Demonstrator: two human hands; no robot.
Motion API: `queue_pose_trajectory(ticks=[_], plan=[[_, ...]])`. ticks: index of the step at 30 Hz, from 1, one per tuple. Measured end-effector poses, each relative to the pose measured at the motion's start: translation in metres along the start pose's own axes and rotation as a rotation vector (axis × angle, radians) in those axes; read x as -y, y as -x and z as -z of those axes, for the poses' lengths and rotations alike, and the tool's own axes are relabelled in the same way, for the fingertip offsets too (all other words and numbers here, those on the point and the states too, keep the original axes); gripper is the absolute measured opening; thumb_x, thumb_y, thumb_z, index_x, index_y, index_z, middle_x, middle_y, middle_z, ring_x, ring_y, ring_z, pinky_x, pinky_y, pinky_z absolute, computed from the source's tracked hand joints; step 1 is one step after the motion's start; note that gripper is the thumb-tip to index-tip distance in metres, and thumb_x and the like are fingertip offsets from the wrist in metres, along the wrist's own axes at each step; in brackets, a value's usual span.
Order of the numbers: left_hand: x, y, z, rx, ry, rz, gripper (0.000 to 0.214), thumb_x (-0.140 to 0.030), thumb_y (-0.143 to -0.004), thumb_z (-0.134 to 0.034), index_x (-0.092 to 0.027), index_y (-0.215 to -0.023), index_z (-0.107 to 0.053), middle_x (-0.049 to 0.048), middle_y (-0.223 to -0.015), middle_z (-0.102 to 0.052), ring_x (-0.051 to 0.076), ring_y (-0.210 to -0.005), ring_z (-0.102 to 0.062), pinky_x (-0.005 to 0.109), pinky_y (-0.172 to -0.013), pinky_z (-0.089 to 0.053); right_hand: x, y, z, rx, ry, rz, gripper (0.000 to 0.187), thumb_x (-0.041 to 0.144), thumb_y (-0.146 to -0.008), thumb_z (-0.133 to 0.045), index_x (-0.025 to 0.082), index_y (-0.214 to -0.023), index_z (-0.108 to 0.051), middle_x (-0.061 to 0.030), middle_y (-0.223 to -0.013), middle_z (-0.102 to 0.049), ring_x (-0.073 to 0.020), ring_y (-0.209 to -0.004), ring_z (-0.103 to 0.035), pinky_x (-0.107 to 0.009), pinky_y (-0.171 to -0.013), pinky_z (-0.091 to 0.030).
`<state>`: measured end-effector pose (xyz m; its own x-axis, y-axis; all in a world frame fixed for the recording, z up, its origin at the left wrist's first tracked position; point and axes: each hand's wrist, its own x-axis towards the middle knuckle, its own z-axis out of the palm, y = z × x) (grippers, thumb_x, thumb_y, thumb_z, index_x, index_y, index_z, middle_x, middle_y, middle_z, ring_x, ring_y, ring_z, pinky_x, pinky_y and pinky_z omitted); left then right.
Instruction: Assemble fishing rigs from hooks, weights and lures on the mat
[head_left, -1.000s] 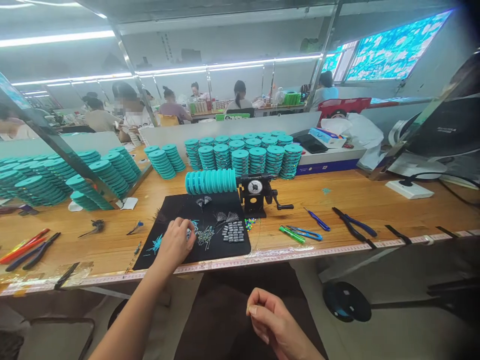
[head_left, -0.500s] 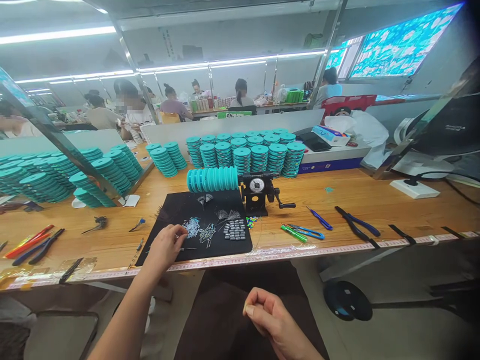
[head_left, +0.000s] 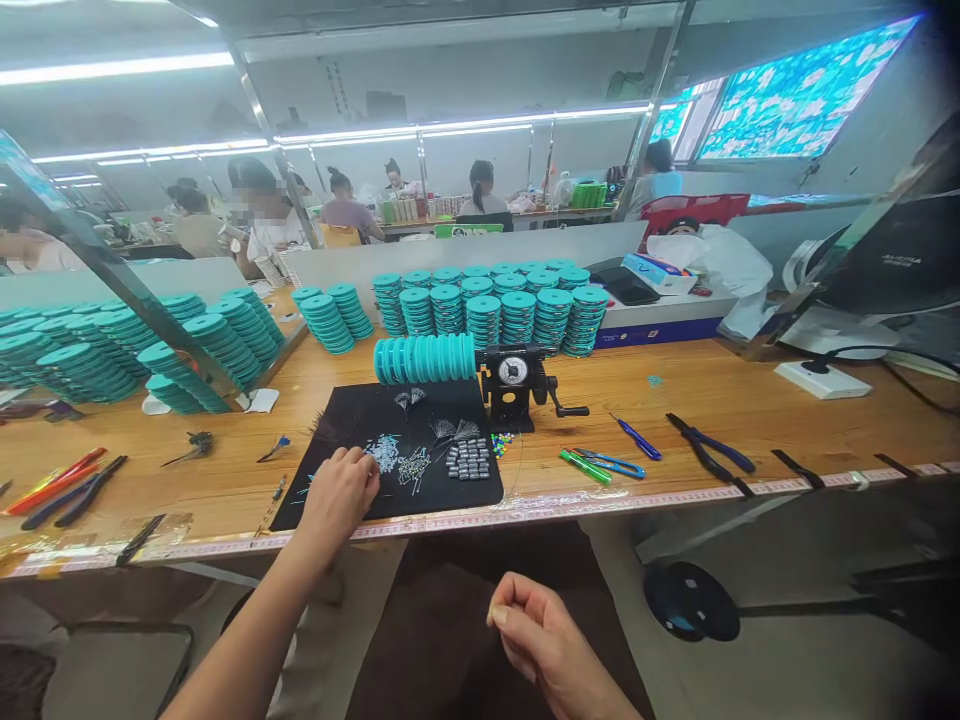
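Note:
My left hand (head_left: 343, 492) rests palm down at the front of a black mat (head_left: 469, 495), fingers curled together; its fingertips are hidden. Just beyond it lie a heap of small pale-blue pieces (head_left: 384, 454) and a pile of small metal pins (head_left: 413, 468). Rows of grey cylinders (head_left: 468, 459) lie farther right, with fans of fine dark strands (head_left: 409, 400) behind. Below the table edge, my right hand (head_left: 536, 632) is closed with thumb against forefinger; anything pinched there is too small to make out.
Behind the mat, a black crank winder (head_left: 517, 385) carries turquoise spools (head_left: 424, 358). Stacks of turquoise spools (head_left: 517, 318) stand at the back. To the right lie a green marker (head_left: 586, 467), blue snips (head_left: 615, 464), a blue pen-like tool (head_left: 637, 438) and pliers (head_left: 712, 447).
My left hand has turned more palm down and shifted slightly right, covering the thin rod-like piece seen beside it before. My right hand has hardly moved.

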<state>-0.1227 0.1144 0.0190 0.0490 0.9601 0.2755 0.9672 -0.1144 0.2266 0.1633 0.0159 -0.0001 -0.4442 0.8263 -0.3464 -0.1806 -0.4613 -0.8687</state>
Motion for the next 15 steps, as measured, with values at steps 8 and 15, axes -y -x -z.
queue_pose_trajectory(ticks=[8, 15], plan=[[-0.042, 0.029, 0.020, -0.027, 0.571, 0.180, 0.029, -0.046, -0.088, -0.053, -0.019, -0.093, -0.062, 0.0027, -0.078, -0.071, 0.019, -0.071, -0.068, 0.027, -0.065, -0.053, 0.009, 0.005, -0.001, -0.114, 0.222, 0.156, 0.021, 0.031, -0.083, -0.059, 0.018, -0.069, -0.049, 0.0066, -0.060, -0.032, -0.0112, -0.059, -0.025, -0.025, -0.053, -0.020], [-0.118, 0.093, -0.025, 0.359, 1.584, 0.609, 0.027, -0.037, -0.068, -0.083, -0.017, -0.082, -0.073, 0.0064, -0.078, -0.074, 0.015, -0.067, -0.067, 0.021, -0.060, -0.049, 0.010, 0.010, -0.006, -0.211, 0.392, 0.189, 0.021, 0.029, -0.082, -0.059, 0.021, -0.067, -0.047, 0.0094, -0.053, -0.028, -0.0093, -0.050, -0.023, -0.023, -0.051, -0.028]])
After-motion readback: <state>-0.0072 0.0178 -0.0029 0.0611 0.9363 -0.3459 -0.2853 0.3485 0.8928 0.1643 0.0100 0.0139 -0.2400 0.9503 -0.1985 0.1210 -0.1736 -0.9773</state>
